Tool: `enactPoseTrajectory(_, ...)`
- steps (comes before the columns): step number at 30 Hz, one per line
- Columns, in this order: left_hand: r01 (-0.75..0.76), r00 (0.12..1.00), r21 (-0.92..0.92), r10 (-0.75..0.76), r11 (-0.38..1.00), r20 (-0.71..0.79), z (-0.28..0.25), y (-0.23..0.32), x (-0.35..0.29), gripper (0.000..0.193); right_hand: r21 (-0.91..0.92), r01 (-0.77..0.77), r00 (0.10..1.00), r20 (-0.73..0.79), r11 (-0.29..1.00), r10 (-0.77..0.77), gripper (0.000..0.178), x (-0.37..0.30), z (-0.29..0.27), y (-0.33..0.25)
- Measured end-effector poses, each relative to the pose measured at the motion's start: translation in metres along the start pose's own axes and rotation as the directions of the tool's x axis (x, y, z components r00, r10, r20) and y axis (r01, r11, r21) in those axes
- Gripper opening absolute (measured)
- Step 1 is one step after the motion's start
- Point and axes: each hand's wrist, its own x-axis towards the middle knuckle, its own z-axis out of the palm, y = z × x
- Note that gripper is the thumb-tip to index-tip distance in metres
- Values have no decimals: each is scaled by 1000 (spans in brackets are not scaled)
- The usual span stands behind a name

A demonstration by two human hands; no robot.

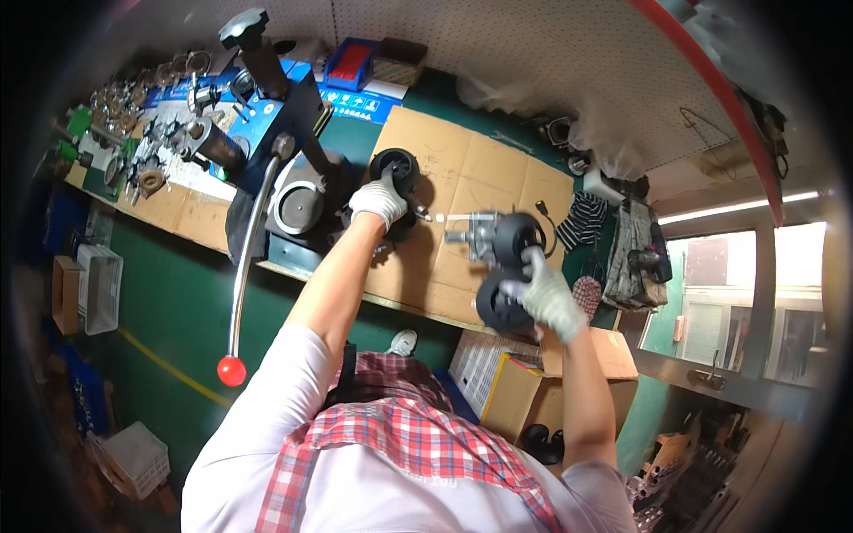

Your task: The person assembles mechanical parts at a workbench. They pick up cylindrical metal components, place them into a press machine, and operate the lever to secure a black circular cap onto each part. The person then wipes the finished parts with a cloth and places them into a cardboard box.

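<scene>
You wear pale gloves (553, 300), white shirt (258, 391), red-white-blue plaid apron (409, 435). Before you: black wheels (514, 240), tan cardboard (471, 160), blue press (264, 120), red knob (231, 371), black-and-white striped cloth (581, 219). Floor (195, 311) green.

Matt black, rubbery-looking plastic is seen on the wheels (493, 308), and right beside it dull grey metal is shown by the unit (482, 240), its finer texture lost to blur! Pale cloth, soft and matt, is seen in the gloves (554, 300). Below, brown cardboard (449, 169) is spread, dry, matt and creased. And there, a bright gleam is thrown off the lever (245, 256), smooth polished metal, tipped by a glossy red ball (231, 371)! Blue paint is carried by the press (265, 111); thin, crinkled plastic is bunched in the film (609, 147); checked cloth is gathered in the apron (404, 433); a smooth green finish is shown by the floor (182, 324)
</scene>
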Motion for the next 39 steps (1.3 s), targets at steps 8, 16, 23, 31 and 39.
enactPoseTrajectory(8, -77, 994, 80, 82, 994, -65, 26, -7, -25, 74, 217, -20, 998, -47, 976, 31, 72, -166, 68, 90)
enactPoseTrajectory(16, -459, 886, -59, 452, 887, -100, 39, 2, -189, 73, 279, -320, 921, -134, 905, 367, 69, -287, 165, 118)
enactPoseTrajectory(23, -890, 399, -192, 910, 414, 114, 69, -16, -298, 74, 574, -412, 671, -335, 708, 662, 59, -429, 282, 64)
enactPoseTrajectory(31, -668, -19, -606, 804, 432, 594, 112, -49, -394, 61, 842, -535, 172, 28, 70, 985, 70, -590, 485, -79)
enactPoseTrajectory(39, -947, -289, -307, 650, -89, 703, 176, -75, -513, 64, 770, -340, -156, 520, -540, 840, 77, -670, 648, -198)
